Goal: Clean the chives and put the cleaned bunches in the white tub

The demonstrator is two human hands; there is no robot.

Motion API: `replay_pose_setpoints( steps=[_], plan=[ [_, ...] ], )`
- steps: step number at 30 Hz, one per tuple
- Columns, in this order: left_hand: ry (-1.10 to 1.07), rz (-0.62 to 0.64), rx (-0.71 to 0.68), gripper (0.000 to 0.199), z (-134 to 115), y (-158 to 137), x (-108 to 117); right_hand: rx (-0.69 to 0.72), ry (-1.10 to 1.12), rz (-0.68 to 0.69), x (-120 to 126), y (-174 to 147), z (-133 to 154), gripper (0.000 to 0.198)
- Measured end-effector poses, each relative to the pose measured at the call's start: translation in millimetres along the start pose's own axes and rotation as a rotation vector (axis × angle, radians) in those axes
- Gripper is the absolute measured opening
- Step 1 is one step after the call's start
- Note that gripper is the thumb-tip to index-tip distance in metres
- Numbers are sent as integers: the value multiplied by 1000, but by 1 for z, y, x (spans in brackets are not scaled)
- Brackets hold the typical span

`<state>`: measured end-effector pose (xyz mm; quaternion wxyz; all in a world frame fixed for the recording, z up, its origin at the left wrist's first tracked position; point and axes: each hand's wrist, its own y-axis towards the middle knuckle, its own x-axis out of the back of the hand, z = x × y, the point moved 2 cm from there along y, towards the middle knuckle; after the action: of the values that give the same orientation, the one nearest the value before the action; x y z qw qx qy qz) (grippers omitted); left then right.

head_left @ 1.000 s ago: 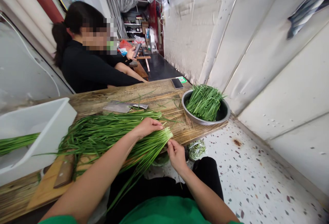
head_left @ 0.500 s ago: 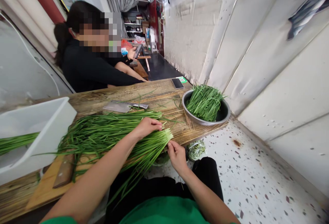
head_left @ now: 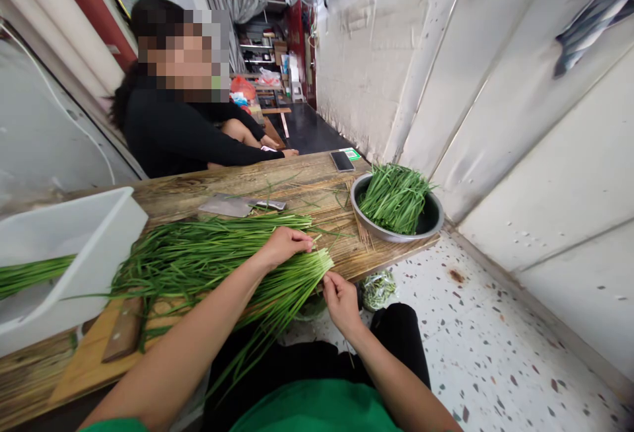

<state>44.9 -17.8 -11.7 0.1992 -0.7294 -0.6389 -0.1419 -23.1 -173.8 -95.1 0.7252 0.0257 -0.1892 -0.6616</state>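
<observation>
1. The left hand [head_left: 283, 246] lies palm down on top of a long bundle of chives [head_left: 208, 263], just left of centre in the frame, fingers curled loosely over the stalks near their cut ends.
2. The right hand [head_left: 341, 300] sits below and right of those cut ends, at the bench [head_left: 307, 184] edge, with thumb and fingertips pinched narrow on what looks like a single thin stalk; how firm the grip is I cannot tell.
3. The chives stretch from the lower left of the frame to the centre, their pale ends fanned out over the bench edge and some leaves drooping down past it toward the person's lap.
4. To the right of centre stands a metal bowl [head_left: 426, 224] heaped with shorter green chives, right at the bench corner.
5. Above the bundle, a cleaver [head_left: 228, 206] lies flat on the wood, well apart from both hands.
6. A white tub [head_left: 99, 234] fills the left edge, with more greens inside.
7. A dark phone [head_left: 341, 160] lies at the far bench edge.
8. In the upper left, another person in a black top [head_left: 168, 135] sits at the far side.
</observation>
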Motion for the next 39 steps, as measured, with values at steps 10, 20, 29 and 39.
replay_pose_setpoints(
  steps=[10, 20, 29, 39],
  plan=[
    [87, 2, -4, 20, 2, -1, -1, -18, 41, 2, -2, -2, 0, 33],
    [375, 245, -300, 24, -8, -7, -1, -18, 72, 2, -2, -3, -2, 29],
    [649, 42, -304, 20, -21, -5, 17, -15, 37, -38, -4, -20, -11, 28],
    [939, -114, -309, 14, -10, -5, 3, -26, 5, -32, -3, -13, -12, 30]
  ],
)
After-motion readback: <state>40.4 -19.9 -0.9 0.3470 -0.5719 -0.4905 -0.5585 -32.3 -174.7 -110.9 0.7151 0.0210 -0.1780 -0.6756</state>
